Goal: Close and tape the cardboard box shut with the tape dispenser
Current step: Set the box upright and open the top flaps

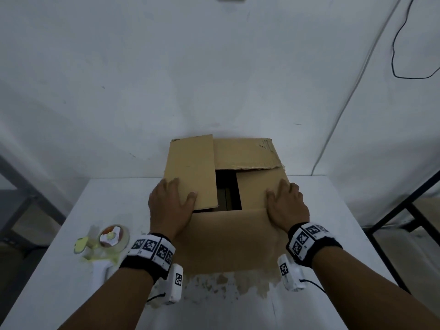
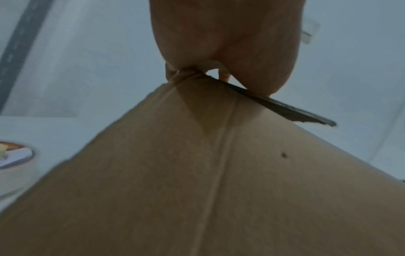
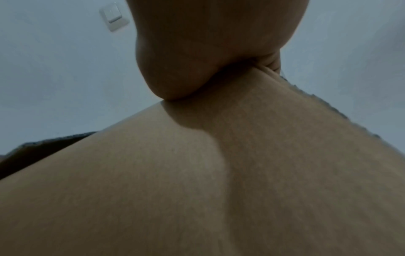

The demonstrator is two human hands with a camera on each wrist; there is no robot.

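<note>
Now two hands, left hand [image 1: 170, 206] and right hand [image 1: 287, 204], press one cardboard box [image 1: 228, 239].

Bare white bench [image 1: 71, 294] lay open at the near left and right of the brown cardboard box [image 1: 228, 244]. The white-handled tape dispenser with its clear tape roll [image 1: 107, 244] occupied the bench left of the box, just beside the left forearm. Between the side flaps a dark gap [image 1: 227, 189] remained open. The white wall [image 1: 214, 79] stood close behind the box.
</note>
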